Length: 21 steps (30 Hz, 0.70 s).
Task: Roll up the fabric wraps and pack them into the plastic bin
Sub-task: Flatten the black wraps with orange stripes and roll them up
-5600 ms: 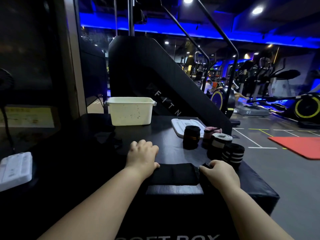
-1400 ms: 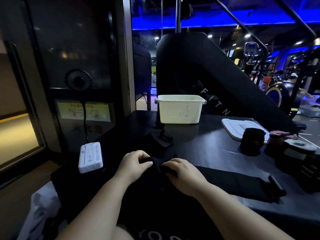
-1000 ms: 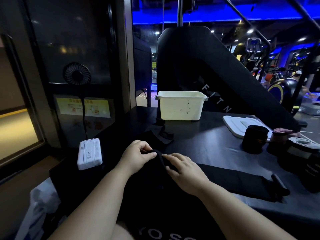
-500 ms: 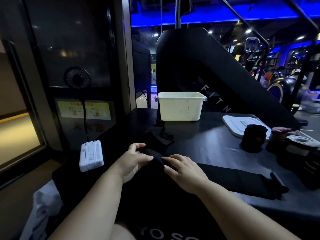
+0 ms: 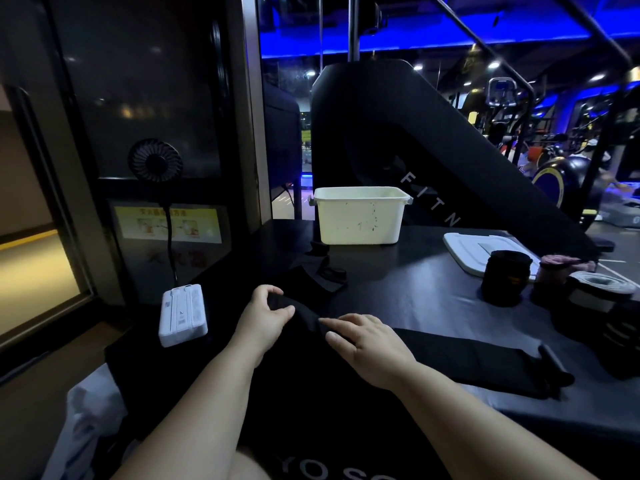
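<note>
Black fabric wrap [image 5: 467, 362] lies flat, its end seemingly pinched by left hand [image 5: 263, 317]; right hand [image 5: 374, 344] rests spread.

Counter layout, viewed from its near edge.

Plastic bin [image 5: 360, 220] stands at the far edge of the counter [image 5: 415, 289], about the middle; lid [image 5: 474, 247] lies flat to the bin's right, apart from it. Rolled wraps [image 5: 507, 277] stand clustered at the right side, the leftmost just before the lid. Loose wrap [image 5: 322, 275] lies crumpled before the bin. Flat wrap [image 5: 467, 362] lies along the near edge, running from middle to right; left grip [image 5: 266, 317] pinches its left end, right grip [image 5: 372, 344] rests on it just beside. Slab-shaped device [image 5: 183, 315] lies at the counter's left edge. Exercise machine [image 5: 398, 133] stands behind the counter; fan [image 5: 154, 160] sits on the wall panel to the left.
</note>
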Tool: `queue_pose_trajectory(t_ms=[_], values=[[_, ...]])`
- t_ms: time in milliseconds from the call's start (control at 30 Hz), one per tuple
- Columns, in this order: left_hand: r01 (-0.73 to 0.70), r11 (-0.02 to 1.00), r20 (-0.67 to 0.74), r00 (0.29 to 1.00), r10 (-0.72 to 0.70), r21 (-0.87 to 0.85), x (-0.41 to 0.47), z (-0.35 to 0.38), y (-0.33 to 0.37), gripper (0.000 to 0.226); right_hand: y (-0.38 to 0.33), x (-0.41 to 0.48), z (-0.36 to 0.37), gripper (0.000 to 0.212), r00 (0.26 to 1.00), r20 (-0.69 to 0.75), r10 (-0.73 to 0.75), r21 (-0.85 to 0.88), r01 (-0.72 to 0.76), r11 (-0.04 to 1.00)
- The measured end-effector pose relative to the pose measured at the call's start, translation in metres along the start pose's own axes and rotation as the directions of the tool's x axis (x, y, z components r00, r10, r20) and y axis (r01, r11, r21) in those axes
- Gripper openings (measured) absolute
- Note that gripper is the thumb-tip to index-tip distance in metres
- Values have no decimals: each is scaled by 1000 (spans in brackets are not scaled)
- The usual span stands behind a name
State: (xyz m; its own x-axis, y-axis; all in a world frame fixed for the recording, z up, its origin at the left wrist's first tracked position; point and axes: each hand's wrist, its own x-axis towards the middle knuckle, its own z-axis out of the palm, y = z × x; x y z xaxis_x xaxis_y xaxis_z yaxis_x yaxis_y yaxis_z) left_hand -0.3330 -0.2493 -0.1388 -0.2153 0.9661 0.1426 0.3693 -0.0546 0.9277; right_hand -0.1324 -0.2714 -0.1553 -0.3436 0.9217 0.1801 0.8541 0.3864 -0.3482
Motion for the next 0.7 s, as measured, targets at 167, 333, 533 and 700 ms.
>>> queue_pose_trajectory(t_ms=[167, 333, 533, 700], values=[[-52, 900, -22, 997, 69, 434, -2, -6, -7, 47, 0, -1, 2, 42, 1000, 10, -19, -81, 20, 997], [2, 729, -51, 998, 45, 685, -10, -6, -3, 51, 0, 3, 0, 39, 998, 36, -54, -47, 56, 997], [-318, 547, 128, 925, 357, 774, -18, 18, 7, 38, 20, -9, -19, 42, 997, -64, -47, -159, 36, 987], [-426, 630, 463, 879, 117, 649, -29, 43, 7, 55, 37, -29, -22, 56, 977, 73, 202, -255, -177, 951]])
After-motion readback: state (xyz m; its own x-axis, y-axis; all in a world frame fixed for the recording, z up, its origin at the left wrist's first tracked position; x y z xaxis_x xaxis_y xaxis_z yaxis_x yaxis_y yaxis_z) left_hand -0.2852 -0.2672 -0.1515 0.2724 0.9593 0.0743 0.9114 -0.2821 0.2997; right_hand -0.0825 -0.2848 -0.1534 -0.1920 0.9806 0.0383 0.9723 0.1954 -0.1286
